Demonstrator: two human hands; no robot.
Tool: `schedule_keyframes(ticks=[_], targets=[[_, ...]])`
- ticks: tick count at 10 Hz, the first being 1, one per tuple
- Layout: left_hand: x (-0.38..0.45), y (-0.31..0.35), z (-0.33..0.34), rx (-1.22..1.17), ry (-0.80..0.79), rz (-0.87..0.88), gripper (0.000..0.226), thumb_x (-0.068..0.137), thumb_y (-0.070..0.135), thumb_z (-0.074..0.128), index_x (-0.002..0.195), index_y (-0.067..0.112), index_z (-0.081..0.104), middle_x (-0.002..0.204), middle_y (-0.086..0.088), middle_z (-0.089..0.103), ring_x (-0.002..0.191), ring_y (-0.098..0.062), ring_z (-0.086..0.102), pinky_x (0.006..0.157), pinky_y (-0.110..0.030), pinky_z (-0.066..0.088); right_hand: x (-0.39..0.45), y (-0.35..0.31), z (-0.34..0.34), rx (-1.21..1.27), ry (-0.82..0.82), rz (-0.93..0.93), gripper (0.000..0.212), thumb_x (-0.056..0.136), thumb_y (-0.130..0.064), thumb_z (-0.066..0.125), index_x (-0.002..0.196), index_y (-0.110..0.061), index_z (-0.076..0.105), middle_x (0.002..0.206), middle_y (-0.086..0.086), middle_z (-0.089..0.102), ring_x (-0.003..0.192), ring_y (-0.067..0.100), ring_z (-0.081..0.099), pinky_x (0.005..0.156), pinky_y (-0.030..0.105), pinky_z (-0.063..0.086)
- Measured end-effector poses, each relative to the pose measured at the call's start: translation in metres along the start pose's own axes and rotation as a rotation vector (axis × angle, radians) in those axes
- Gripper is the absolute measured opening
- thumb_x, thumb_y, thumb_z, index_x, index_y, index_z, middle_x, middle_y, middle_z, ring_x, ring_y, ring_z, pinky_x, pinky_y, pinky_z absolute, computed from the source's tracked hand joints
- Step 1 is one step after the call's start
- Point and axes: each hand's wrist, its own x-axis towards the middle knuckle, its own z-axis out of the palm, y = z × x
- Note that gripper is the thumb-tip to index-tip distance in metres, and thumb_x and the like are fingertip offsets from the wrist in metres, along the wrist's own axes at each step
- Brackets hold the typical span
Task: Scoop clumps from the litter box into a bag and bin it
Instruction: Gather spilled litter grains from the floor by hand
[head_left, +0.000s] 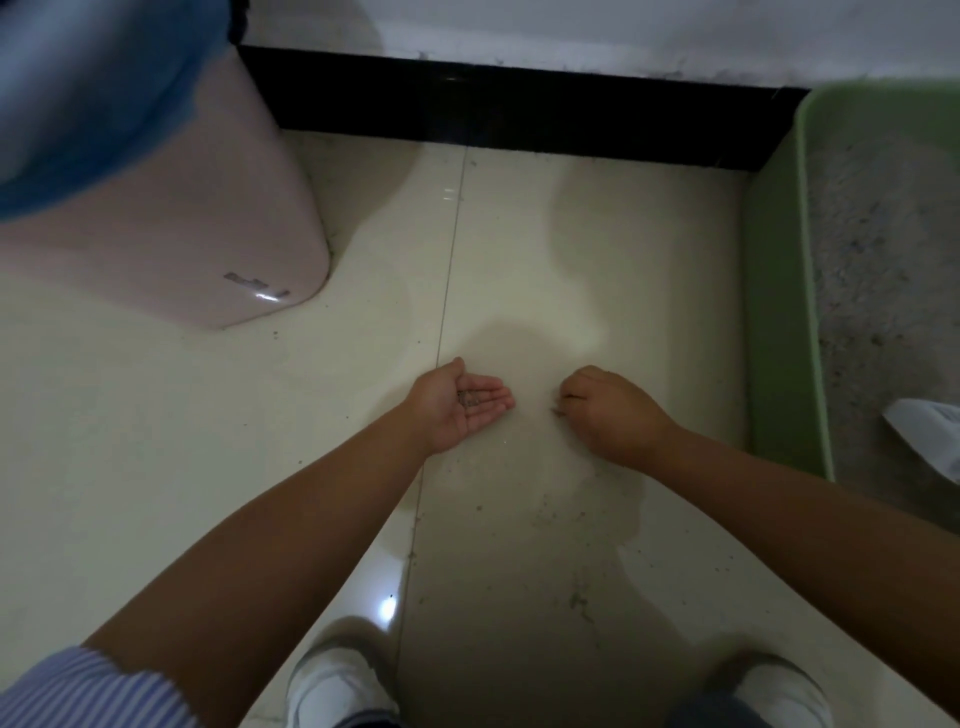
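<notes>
My left hand (460, 402) lies palm up just above the tiled floor, fingers straight, with a few dark litter grains (470, 399) resting in the palm. My right hand (608, 410) is knuckles up close to the floor, its fingertips curled and pinching at a small grain (558, 411) on the tile. The green litter box (779, 322) stands at the right, filled with grey litter (883, 291). A white bag (930, 431) pokes in at the box's right edge. A pink bin (208, 218) with a blue liner (88, 93) stands at the upper left.
Scattered litter grains (576, 597) dot the cream floor tiles in front of my white shoes (337, 691). A black skirting board (519, 114) runs along the white wall behind. The open floor lies between the bin and the litter box.
</notes>
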Motion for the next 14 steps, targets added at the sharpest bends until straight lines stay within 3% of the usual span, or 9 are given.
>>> schedule_keyframes(ticks=[1, 2, 4, 5, 6, 7, 9, 11, 14], targets=[[0.000, 0.005, 0.007, -0.061, -0.012, 0.009, 0.056, 0.103, 0.031, 0.021, 0.078, -0.008, 0.053, 0.082, -0.020, 0.054, 0.123, -0.035, 0.046, 0.094, -0.037, 0.040, -0.006, 0.001, -0.004, 0.038, 0.032, 0.055, 0.028, 0.072, -0.022, 0.048, 0.068, -0.006, 0.070, 0.069, 0.010, 0.065, 0.061, 0.028, 0.064, 0.051, 0.024, 0.054], [-0.003, 0.008, 0.009, -0.088, 0.000, 0.031, 0.056, 0.103, 0.031, 0.022, 0.076, -0.008, 0.053, 0.081, -0.020, 0.053, 0.102, -0.033, 0.055, 0.100, -0.036, 0.038, -0.010, -0.002, -0.009, 0.008, -0.041, 0.093, 0.019, 0.058, -0.019, 0.068, 0.073, -0.009, 0.070, 0.073, 0.010, 0.065, 0.061, 0.028, 0.064, 0.047, 0.027, 0.051], [-0.013, 0.009, 0.006, -0.046, 0.044, 0.046, 0.054, 0.103, 0.031, 0.023, 0.074, -0.007, 0.050, 0.078, -0.019, 0.051, 0.072, -0.026, 0.053, 0.092, -0.036, 0.038, -0.007, -0.012, -0.001, 0.055, -0.061, 0.183, 0.013, 0.066, -0.019, 0.063, 0.068, -0.008, 0.070, 0.066, 0.009, 0.063, 0.057, 0.027, 0.063, 0.043, 0.024, 0.048], [-0.015, 0.010, 0.001, -0.034, 0.071, 0.056, 0.054, 0.103, 0.030, 0.022, 0.075, -0.007, 0.050, 0.079, -0.019, 0.051, 0.072, -0.026, 0.052, 0.092, -0.036, 0.038, -0.008, -0.010, -0.001, -0.027, -0.124, 0.226, 0.025, 0.095, -0.015, 0.041, 0.108, -0.003, 0.059, 0.110, 0.013, 0.057, 0.103, 0.029, 0.053, 0.082, 0.028, 0.043], [-0.017, 0.010, -0.003, -0.044, 0.064, 0.060, 0.053, 0.103, 0.030, 0.022, 0.077, -0.007, 0.050, 0.080, -0.019, 0.052, 0.073, -0.027, 0.053, 0.093, -0.037, 0.038, -0.007, -0.010, -0.010, 0.068, -0.221, 0.215, 0.034, 0.093, -0.020, 0.038, 0.096, -0.003, 0.067, 0.099, 0.012, 0.063, 0.091, 0.025, 0.062, 0.070, 0.021, 0.049], [-0.018, 0.010, -0.004, -0.041, 0.057, 0.062, 0.053, 0.103, 0.029, 0.023, 0.078, -0.007, 0.051, 0.081, -0.020, 0.052, 0.074, -0.028, 0.053, 0.094, -0.037, 0.038, -0.003, 0.001, -0.001, -0.012, -0.166, 0.147, 0.042, 0.074, -0.026, 0.037, 0.049, -0.015, 0.068, 0.055, -0.002, 0.063, 0.045, 0.014, 0.061, 0.035, 0.011, 0.042], [-0.018, 0.010, -0.006, -0.060, 0.074, 0.063, 0.052, 0.103, 0.029, 0.024, 0.079, -0.008, 0.051, 0.082, -0.020, 0.052, 0.074, -0.028, 0.053, 0.094, -0.038, 0.038, 0.003, -0.008, -0.013, -0.049, -0.087, 0.118, 0.037, 0.096, -0.016, 0.032, 0.108, 0.001, 0.062, 0.108, 0.018, 0.059, 0.103, 0.029, 0.058, 0.078, 0.025, 0.050], [-0.020, 0.014, -0.007, -0.124, 0.075, 0.072, 0.052, 0.103, 0.028, 0.022, 0.078, -0.008, 0.051, 0.082, -0.020, 0.052, 0.075, -0.029, 0.053, 0.099, -0.038, 0.037, 0.006, -0.013, -0.012, -0.012, -0.312, 0.244, 0.035, 0.098, -0.009, 0.029, 0.127, -0.006, 0.047, 0.129, 0.013, 0.047, 0.121, 0.025, 0.043, 0.096, 0.032, 0.038], [-0.034, 0.044, 0.008, -0.258, 0.017, 0.168, 0.052, 0.103, 0.028, 0.020, 0.076, -0.006, 0.050, 0.081, -0.015, 0.052, 0.131, -0.031, 0.040, 0.104, -0.032, 0.035, 0.026, -0.019, -0.039, 0.269, -0.132, 0.676, 0.017, 0.081, -0.008, 0.056, 0.095, -0.003, 0.064, 0.108, 0.020, 0.064, 0.104, 0.029, 0.058, 0.075, 0.026, 0.041]])
